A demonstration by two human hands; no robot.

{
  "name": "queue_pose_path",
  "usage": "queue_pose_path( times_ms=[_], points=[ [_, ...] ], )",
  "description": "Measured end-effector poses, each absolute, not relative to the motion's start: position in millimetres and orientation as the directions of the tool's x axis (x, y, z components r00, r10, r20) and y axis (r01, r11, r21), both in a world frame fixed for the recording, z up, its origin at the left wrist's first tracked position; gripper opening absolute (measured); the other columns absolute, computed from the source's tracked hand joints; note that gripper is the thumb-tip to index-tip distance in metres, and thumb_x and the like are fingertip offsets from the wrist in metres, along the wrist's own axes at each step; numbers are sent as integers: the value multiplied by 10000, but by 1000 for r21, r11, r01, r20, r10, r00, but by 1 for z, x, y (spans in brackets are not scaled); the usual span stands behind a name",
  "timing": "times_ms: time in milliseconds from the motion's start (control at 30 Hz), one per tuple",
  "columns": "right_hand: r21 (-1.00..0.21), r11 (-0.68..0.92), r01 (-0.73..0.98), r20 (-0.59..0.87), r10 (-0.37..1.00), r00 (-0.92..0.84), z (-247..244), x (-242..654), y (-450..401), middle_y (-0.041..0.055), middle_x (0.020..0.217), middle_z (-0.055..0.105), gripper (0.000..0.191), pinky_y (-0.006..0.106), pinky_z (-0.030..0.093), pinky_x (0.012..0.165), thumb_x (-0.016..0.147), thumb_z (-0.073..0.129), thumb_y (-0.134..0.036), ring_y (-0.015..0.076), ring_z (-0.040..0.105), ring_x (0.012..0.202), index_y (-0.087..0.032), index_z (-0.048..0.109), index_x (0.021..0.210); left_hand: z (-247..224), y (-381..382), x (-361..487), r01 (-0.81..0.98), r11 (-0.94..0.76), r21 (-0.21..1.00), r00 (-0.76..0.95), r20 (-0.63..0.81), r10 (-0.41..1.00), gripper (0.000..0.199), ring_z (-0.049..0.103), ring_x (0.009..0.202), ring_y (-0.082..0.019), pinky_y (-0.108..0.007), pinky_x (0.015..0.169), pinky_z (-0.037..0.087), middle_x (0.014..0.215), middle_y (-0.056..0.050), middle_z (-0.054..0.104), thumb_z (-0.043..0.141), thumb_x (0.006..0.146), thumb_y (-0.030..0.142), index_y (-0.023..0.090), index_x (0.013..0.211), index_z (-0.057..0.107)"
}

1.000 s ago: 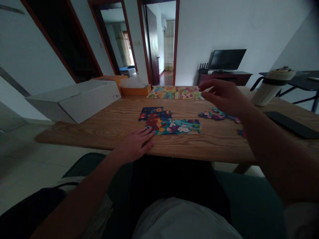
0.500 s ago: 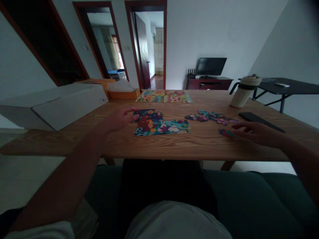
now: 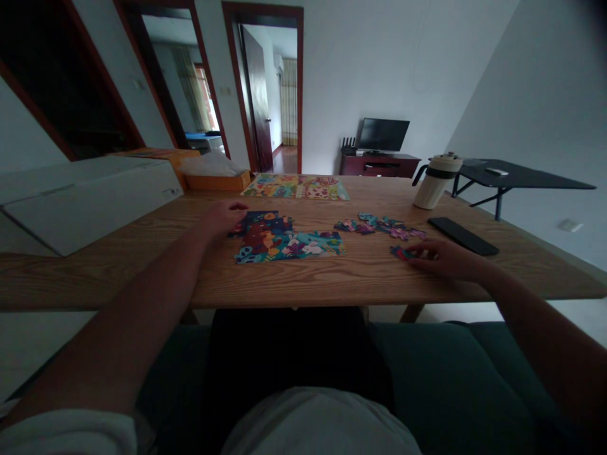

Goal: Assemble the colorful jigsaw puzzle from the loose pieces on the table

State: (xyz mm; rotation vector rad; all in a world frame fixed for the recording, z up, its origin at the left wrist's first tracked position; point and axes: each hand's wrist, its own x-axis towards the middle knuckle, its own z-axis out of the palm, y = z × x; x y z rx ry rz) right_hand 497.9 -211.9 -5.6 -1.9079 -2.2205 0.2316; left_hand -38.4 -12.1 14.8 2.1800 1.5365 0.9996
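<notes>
A part-assembled jigsaw puzzle (image 3: 284,239) with a bright animal scene lies in the middle of the wooden table (image 3: 303,281). My left hand (image 3: 222,219) rests at its upper left edge, fingertips on the dark pieces. My right hand (image 3: 446,260) lies on the tabletop to the right, its fingertips over a small red and blue puzzle piece (image 3: 401,253). Behind that hand is a loose chain of joined puzzle pieces (image 3: 379,225). Whether either hand grips a piece is hidden by the fingers. A finished colourful puzzle (image 3: 294,187) lies at the table's far end.
A large white cardboard box (image 3: 85,199) and an orange tissue box (image 3: 218,180) stand at the left. On the right are a cream flask (image 3: 436,182) and a black phone (image 3: 462,236). A black side table (image 3: 507,174) stands beyond the wooden table's right side.
My right hand has come down from above the loose pieces to the small piece at the front. My left hand has moved from the puzzle's lower edge to its upper left. The view has levelled.
</notes>
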Motion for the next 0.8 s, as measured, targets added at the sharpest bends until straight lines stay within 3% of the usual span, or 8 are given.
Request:
queue_pose_path(
  times_ms=[167, 300, 400, 600, 800],
  points=[
    [-288, 180, 941, 171, 976, -134, -15, 474, -199, 127, 1102, 751, 398, 448, 532, 933, 944, 576, -519, 293, 681, 988, -227, 784, 1114, 16, -8, -43, 709, -413, 571, 219, 378, 900, 502, 649, 799, -182, -369, 845, 545, 833, 28, 735, 725, 807, 670, 192, 957, 750],
    [-317, 184, 930, 166, 976, -137, -18, 471, -192, 129, 1086, 754, 421, 430, 545, 872, 926, 601, -520, 283, 677, 931, -207, 764, 1154, 12, -7, -39, 665, -484, 569, 282, 408, 868, 691, 561, 667, -102, -299, 736, 521, 754, 62, 703, 689, 758, 824, 172, 979, 748],
    [-317, 216, 923, 126, 975, -184, -17, 475, -190, 123, 1103, 751, 401, 423, 542, 857, 944, 577, -514, 274, 679, 917, -223, 780, 1132, 10, -7, -39, 684, -439, 582, 259, 369, 893, 758, 550, 645, -98, -285, 686, 497, 766, 58, 705, 663, 729, 874, 176, 1011, 753],
    [-320, 190, 928, 59, 982, -180, -9, 472, -192, 111, 955, 744, 435, 389, 528, 759, 940, 563, -508, 247, 670, 814, -181, 791, 1116, 18, -11, -39, 725, -407, 556, 249, 339, 907, 529, 596, 759, -133, -319, 797, 498, 876, 29, 725, 720, 858, 658, 170, 1057, 753],
    [-323, 159, 933, 28, 987, -159, 4, 472, -180, 89, 878, 742, 392, 355, 513, 700, 852, 682, -558, 235, 668, 770, -190, 774, 953, 21, -23, -29, 782, -294, 550, 190, 238, 952, 302, 618, 803, -139, -306, 833, 492, 954, 26, 733, 695, 968, 392, 160, 1156, 737]
  ],
)
